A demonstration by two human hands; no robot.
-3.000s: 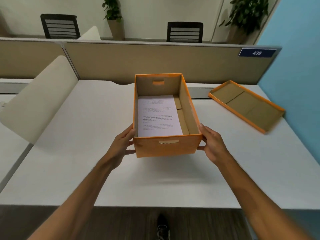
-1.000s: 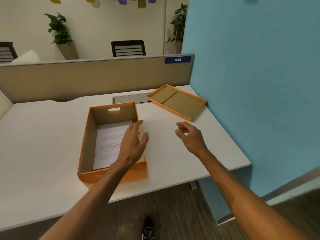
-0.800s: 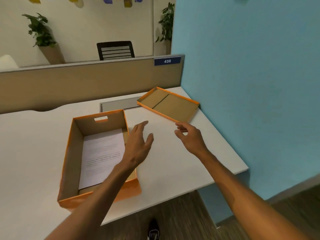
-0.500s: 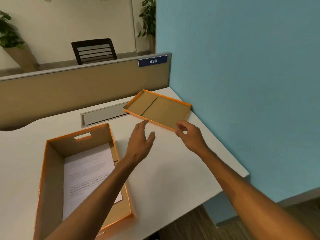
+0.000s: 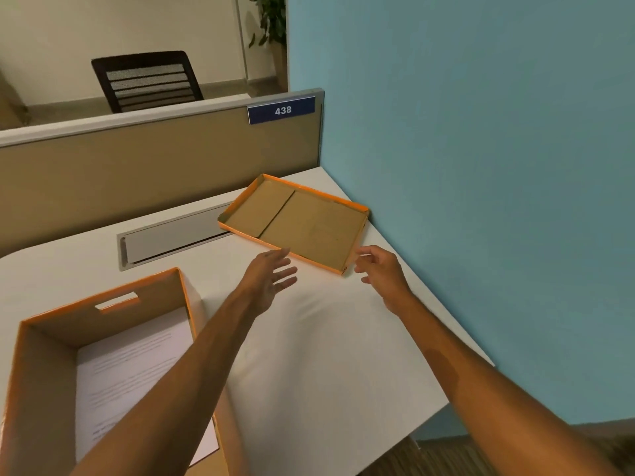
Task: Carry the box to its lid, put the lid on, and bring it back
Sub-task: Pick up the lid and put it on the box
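Observation:
The orange cardboard box (image 5: pixel 44 365) stands open on the white desk at the lower left, with a printed sheet (image 5: pixel 134 376) lying in its bottom. Its orange lid (image 5: pixel 302 221) lies upside down at the desk's far right corner, against the blue wall. My left hand (image 5: pixel 271 280) hovers with fingers spread just short of the lid's near long edge. My right hand (image 5: pixel 381 269) is open beside the lid's near right corner, a small gap apart. Neither hand holds anything.
The white desk (image 5: pixel 326 355) ends at a front edge on the lower right. A blue wall (image 5: pixel 481 166) bounds the right side. A tan partition (image 5: pixel 137 170) with a "438" plate runs along the back, with a grey cable slot (image 5: pixel 171 238) before it. A black chair (image 5: pixel 147 80) stands behind.
Both hands left the box on the desk and reached forward to the right toward the lid. My view turned right and closer, so the box now sits at the lower left.

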